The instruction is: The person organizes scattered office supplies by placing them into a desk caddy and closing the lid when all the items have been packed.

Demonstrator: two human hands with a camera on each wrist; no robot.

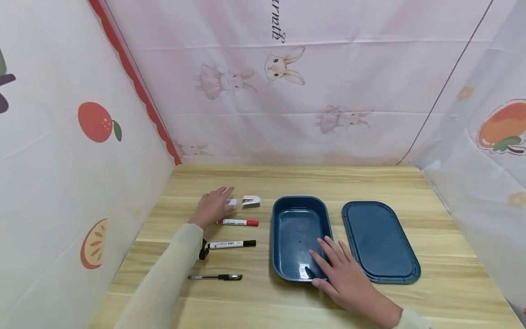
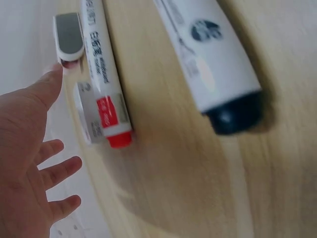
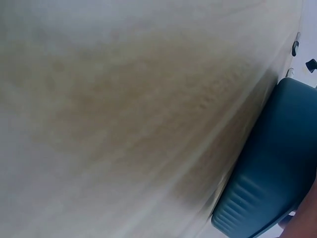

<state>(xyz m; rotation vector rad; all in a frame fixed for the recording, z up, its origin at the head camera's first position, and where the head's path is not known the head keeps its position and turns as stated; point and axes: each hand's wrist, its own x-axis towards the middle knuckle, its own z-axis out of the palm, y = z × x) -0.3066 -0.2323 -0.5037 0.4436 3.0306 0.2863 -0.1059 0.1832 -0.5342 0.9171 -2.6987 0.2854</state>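
My left hand is over the table's far left with its fingers spread, beside a small white printed eraser that it partly hides in the head view. Just right of the eraser lies a pink, white and grey pencil sharpener; in the left wrist view the thumb points at it. My right hand reaches over the near right rim of a dark blue plastic box, its fingers extended above the inside. In the right wrist view the box's side wall shows, with only a sliver of the hand.
Left of the box lie a red-capped whiteboard marker, a black-capped marker and a black gel pen, in rows. The blue lid lies flat to the right. Printed cloth walls enclose the wooden table.
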